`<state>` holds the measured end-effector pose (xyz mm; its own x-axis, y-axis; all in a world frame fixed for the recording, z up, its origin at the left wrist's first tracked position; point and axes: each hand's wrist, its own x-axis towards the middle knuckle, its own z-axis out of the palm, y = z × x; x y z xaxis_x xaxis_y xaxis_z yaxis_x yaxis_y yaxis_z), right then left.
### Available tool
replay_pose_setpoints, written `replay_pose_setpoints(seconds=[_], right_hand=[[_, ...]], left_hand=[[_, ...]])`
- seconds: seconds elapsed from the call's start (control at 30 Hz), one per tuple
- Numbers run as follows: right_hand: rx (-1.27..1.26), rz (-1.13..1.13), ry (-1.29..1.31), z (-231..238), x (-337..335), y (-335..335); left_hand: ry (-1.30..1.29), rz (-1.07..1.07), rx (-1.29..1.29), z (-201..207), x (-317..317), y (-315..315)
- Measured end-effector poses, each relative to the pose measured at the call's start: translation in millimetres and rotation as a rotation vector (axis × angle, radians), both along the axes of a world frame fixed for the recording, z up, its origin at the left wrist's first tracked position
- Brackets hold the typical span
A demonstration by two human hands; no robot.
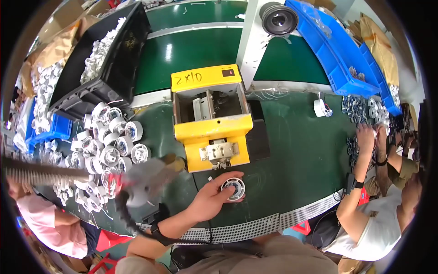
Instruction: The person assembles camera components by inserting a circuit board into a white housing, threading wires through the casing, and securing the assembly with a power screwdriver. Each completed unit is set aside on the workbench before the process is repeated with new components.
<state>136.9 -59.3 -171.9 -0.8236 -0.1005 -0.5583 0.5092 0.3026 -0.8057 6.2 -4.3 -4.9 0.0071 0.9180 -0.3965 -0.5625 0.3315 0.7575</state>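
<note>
Clock directions run from the white round part point(238, 186), with twelve at the top of the view. The left hand point(211, 200) carries this part above the green desk point(292, 173), its grip clamped on it, thumb across the face and fingers around the rim. A black band point(160, 234) circles that wrist, toward eight o'clock. The right hand is out of view, so I cannot tell how its grip stands.

Near the held part, at about twelve o'clock, stands a yellow machine point(212, 130) with a metal fixture point(220, 151) on its front. At nine o'clock hangs a grey tool point(143, 182), blurred. Between nine and ten lies a heap of white round parts point(109, 155); past it, between ten and eleven, sits a black crate point(119, 64) holding white pieces.

A single white part point(320, 108) lies apart between one and two o'clock, with a blue bin point(335, 68) beyond it. Between two and three, a co-worker's hands point(366, 139) are among small parts. A perforated white strip point(246, 231) edges the desk at six o'clock.
</note>
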Motion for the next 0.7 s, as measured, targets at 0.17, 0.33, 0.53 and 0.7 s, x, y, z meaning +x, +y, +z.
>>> replay_pose_setpoints(seconds=[0.17, 0.33, 0.53, 0.7], right_hand=[[-0.010, 0.028, 0.005, 17, 66, 48], [-0.028, 0.457, 0.137, 110, 115, 62], [0.167, -0.667, 0.834, 248, 27, 107], [0.799, -0.666, 0.990, 235, -93, 119]], left_hand=[[-0.006, 0.074, 0.015, 0, -3, -2], [0.009, -0.054, 0.013, -5, -22, -4], [0.068, 0.026, 0.028, 5, -43, -42], [0.138, 0.082, 0.008, 8, -27, -36]])
